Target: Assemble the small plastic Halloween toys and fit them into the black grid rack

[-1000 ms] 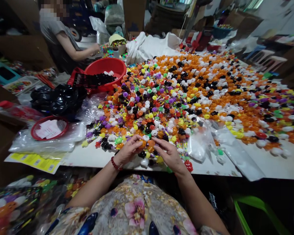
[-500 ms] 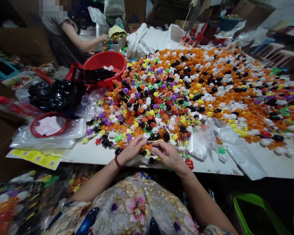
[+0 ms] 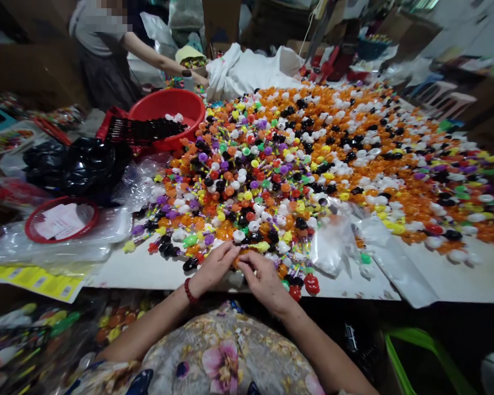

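My left hand [image 3: 214, 267], with a dark red bead bracelet [image 3: 190, 291] on its wrist, is closed at the front edge of the heap. Close beside it, my right hand [image 3: 265, 280] is closed too, its thumb and fingers bent inward. Between the fingertips shows a small orange plastic piece [image 3: 236, 261], partly hidden by the fingers. Just beyond lies a big heap of small plastic toy pieces [image 3: 267, 181] in orange, white, black, purple, green and yellow. Red bumpy pieces [image 3: 312, 283] rest at the table edge right of my right hand.
Clear plastic bags [image 3: 333, 247] lie on the white table [image 3: 379, 288] at right. On the left are a red basket [image 3: 94, 215] with paper slips, black plastic bags [image 3: 88, 164] and a red basin [image 3: 168, 104]. A co-worker [image 3: 107, 60] stands behind it. Below right is a green-rimmed bin [image 3: 411, 334].
My hands have drawn slightly toward the table edge, still close together. Another red piece now shows near my right hand. The co-worker's arm has stretched right toward the white cloth. The view has shifted.
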Demonstrator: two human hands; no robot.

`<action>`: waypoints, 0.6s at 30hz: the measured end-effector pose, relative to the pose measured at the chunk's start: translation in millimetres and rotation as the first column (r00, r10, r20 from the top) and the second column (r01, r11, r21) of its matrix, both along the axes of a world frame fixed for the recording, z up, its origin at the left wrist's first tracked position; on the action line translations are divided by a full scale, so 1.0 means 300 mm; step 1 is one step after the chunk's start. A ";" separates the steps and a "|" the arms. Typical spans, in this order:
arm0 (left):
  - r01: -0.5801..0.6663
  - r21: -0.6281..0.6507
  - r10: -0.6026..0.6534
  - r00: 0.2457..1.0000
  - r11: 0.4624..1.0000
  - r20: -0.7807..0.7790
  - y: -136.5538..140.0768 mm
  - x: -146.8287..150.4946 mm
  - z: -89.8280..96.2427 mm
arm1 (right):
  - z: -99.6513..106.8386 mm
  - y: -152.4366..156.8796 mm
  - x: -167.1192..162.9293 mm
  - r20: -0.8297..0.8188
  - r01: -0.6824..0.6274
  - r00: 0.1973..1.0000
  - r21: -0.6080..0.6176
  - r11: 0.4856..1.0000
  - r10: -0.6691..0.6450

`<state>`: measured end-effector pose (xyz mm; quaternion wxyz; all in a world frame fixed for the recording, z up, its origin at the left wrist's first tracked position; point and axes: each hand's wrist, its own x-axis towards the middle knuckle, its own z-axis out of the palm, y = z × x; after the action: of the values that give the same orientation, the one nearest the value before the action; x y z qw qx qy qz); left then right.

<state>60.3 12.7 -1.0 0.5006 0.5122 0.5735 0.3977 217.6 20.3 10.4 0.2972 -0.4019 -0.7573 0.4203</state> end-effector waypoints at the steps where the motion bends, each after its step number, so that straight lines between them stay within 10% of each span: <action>1: 0.009 0.010 -0.009 0.999 1.000 0.040 0.002 -0.011 0.001 | 0.000 0.006 -0.004 -0.007 -0.020 1.000 0.002 1.000 0.020; 7: -0.203 0.153 0.220 0.971 0.967 -0.099 0.040 -0.189 0.018 | 0.009 0.149 0.038 0.079 0.041 0.994 0.319 0.947 -0.069; 12: -0.179 0.419 0.391 0.771 0.890 -0.502 0.107 -0.348 -0.026 | -0.022 0.346 0.094 0.273 0.163 0.895 0.534 0.830 -0.352; 18: -0.070 0.502 0.337 0.819 0.862 -0.464 0.188 -0.224 -0.019 | -0.002 0.456 0.020 0.470 0.042 0.802 0.573 0.818 -0.369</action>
<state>-6.8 69.2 -6.7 0.1357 0.6403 0.6314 0.4158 223.6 157.0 9.7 0.2071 -0.4908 -0.8461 0.0183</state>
